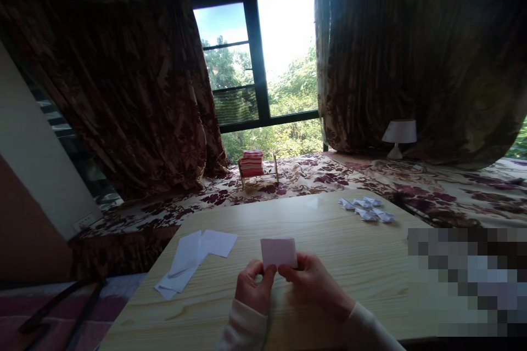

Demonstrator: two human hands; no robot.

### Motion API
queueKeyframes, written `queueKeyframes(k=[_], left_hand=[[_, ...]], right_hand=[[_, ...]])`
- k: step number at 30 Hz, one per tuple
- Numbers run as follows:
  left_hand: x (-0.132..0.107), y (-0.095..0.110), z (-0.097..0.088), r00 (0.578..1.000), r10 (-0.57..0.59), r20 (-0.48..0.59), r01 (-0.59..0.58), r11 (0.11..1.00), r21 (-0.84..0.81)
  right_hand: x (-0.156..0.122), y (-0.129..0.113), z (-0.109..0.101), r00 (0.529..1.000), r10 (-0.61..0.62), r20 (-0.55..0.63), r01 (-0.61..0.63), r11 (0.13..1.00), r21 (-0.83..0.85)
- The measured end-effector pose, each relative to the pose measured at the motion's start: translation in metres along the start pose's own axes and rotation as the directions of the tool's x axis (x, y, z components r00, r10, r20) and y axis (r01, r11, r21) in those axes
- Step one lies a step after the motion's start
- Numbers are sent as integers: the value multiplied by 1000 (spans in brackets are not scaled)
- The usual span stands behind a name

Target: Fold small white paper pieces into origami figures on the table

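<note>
A small white rectangle of paper (279, 251) is held up above the wooden table, between my two hands. My left hand (254, 286) pinches its lower left corner between thumb and fingers. At the lower right corner, my right hand (315, 279) grips it the same way, thumb in front and fingers behind. The two thumb tips are close together at the bottom edge. It looks folded, though the layers are hard to make out. To the left lie several loose white paper sheets (185, 260), overlapping. Several small folded paper pieces (366, 211) sit at the far right of the table.
The light wooden table (263, 216) stands before a ledge (296, 175) covered in floral cloth. On the ledge are a small rack (275, 167) with stacked red-and-white cloths (252, 163) and a white lamp (399, 134). A blurred block hides the table's right side.
</note>
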State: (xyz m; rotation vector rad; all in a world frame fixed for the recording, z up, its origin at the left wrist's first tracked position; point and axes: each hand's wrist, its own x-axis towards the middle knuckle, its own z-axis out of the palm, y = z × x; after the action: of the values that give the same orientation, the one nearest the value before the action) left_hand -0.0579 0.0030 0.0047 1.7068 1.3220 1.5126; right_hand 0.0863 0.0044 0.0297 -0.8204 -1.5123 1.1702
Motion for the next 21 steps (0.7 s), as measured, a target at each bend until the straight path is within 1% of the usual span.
queueKeyframes(k=[5,9,12,14,16,18,21], left_hand=[[1,-6,4,999,3,-36,-2,1000,21],[1,-9,4,997,-10,-77,12,1000,27],[3,-10,-2,992,-41,-116,44,999,24],[5,-9,-9,987,-58,-149,61,998,18],[6,-5,-14,984,-49,-170,51,999,6],[5,1,-15,988,-5,-153,3,1000,-10],[2,10,-8,993,60,-98,-64,997,-39]], right_hand=[[0,5,0,999,-30,-29,27,996,-88],[-2,7,0,995,-38,-94,24,989,-144],[-3,7,-8,980,-50,-194,16,985,-173],[-4,7,-16,957,-67,-282,15,983,-182],[-5,6,-22,928,-91,-360,24,982,-188],[-6,3,-23,920,-127,-371,57,979,-195],[-9,-2,-16,928,-198,-316,138,970,-202]])
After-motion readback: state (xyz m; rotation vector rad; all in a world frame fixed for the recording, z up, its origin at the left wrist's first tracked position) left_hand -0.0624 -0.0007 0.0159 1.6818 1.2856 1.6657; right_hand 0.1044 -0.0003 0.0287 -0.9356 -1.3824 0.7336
